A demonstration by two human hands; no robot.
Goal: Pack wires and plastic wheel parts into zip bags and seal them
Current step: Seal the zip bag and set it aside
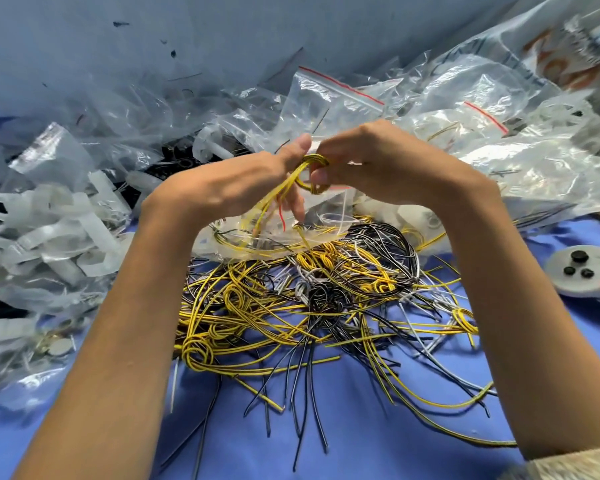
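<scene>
Centrally, the left hand and right hand are both pinching a coiled yellow-and-black wire above the loose wire pile and an open zip bag.

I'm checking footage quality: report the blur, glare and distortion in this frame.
Head view: hands and yellow wire coil fairly sharp; wire pile sharp; printed bag at top right smeared by blur; white glare on the zip bags; wide-angle stretching splays the forearms toward the corners.
</scene>
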